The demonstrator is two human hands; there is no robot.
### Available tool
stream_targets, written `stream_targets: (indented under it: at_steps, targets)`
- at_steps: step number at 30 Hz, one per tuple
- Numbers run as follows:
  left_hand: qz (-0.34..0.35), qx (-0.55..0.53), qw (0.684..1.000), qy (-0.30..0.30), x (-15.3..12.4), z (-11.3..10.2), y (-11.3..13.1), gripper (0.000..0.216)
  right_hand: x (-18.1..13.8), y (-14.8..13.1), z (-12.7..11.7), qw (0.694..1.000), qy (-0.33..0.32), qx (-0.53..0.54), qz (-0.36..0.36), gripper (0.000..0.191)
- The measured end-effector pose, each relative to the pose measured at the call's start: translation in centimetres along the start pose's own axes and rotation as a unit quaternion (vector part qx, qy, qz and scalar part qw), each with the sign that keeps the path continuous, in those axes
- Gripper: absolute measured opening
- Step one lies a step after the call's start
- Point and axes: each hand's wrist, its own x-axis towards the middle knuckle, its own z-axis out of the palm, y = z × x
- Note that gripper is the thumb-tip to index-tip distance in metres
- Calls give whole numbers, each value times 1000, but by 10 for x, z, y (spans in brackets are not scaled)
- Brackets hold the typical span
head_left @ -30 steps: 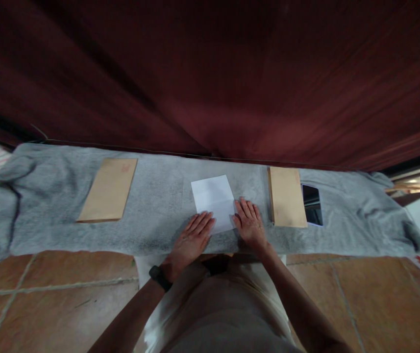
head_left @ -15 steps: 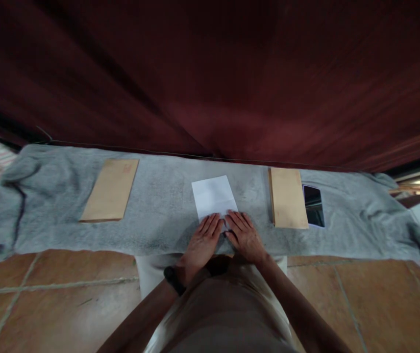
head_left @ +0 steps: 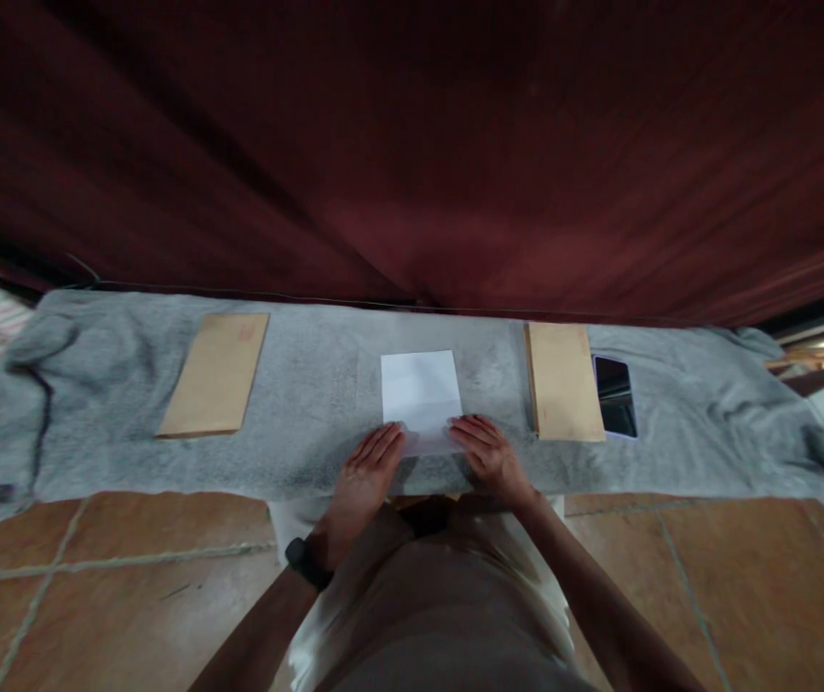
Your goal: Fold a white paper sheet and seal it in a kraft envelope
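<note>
A white sheet of paper (head_left: 421, 389) with a crosswise crease lies on the grey cloth in front of me, its near part slightly blurred. My left hand (head_left: 369, 466) is at its near left corner, fingers close together over the edge. At the near right corner, my right hand (head_left: 489, 452) holds the opposite edge the same way. My thumbs are mostly hidden. A dark watch (head_left: 309, 563) is on my left wrist.
The grey cloth (head_left: 311, 384) covers a long, narrow surface. A brown envelope (head_left: 216, 373) lies left; a stack of brown envelopes (head_left: 566, 383) lies right, beside a phone (head_left: 614, 396). A dark red curtain (head_left: 412, 192) hangs behind. Tiled floor (head_left: 152, 586) shows below.
My hands have moved apart from the middle of the paper's near end to its two sides. The paper has turned from tilted to nearly square to me.
</note>
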Motion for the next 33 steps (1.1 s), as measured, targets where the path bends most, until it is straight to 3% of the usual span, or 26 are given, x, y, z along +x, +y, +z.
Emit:
stream_targets:
  at_steps: [6,10,15,20,26,30,33]
  targets:
    - [9,-40,999,-1,-4,-12,-17,38,-3,2,0,999,28,31,10,36]
    - [-20,-105,993,46,4,-10,-30,26,4,-1,-2,997,31,45,56,27]
    - [-97,-169,974,115,18,-6,-30,23,15,-5,-1,991,31,3,132,27]
    - [-182,-178,957,141,31,-4,-21,20,29,-5,7,980,36,-51,189,31]
    - [-234,-173,944,158,45,-3,-18,21,45,-1,6,972,48,11,228,28]
    - [-191,-224,942,163,42,-8,-21,20,44,3,-1,972,87,93,198,31]
    - [-104,-283,949,97,36,-10,-30,22,36,6,-6,978,60,120,157,20]
